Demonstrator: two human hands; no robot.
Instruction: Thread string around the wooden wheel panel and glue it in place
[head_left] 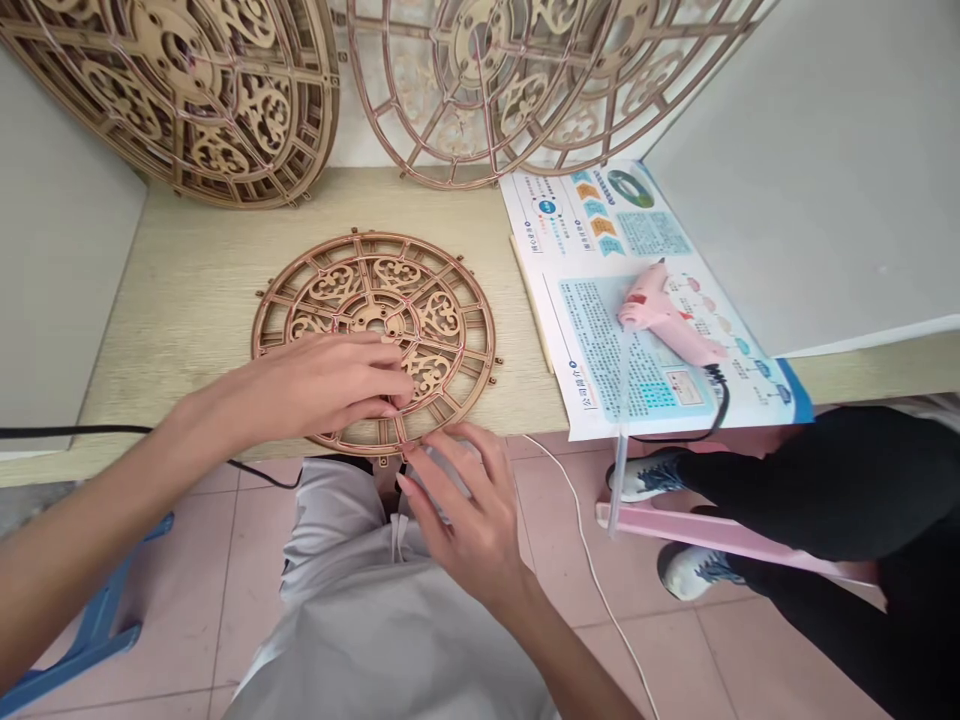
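Observation:
A brown round openwork panel (463,352) lies flat on the table, with scroll ornaments inside its rings and thin reddish lines along its ribs. Over its lower middle rests my left hand (337,385), fingers curled and thumb drawn in against them; whatever is between the fingertips is hidden. My right hand (469,500) is at the panel's near rim, by the table's front edge. Its fingers bend over the rim and its thumb sits just below, closed on that edge.
Larger matching panels (255,100) lean upright at the back. To the right, a pink glue gun (667,315) with a clear glue stick lies on a printed sheet (600,375). Grey boards (840,180) flank the table (187,270). Another person's legs (810,490) are at the right.

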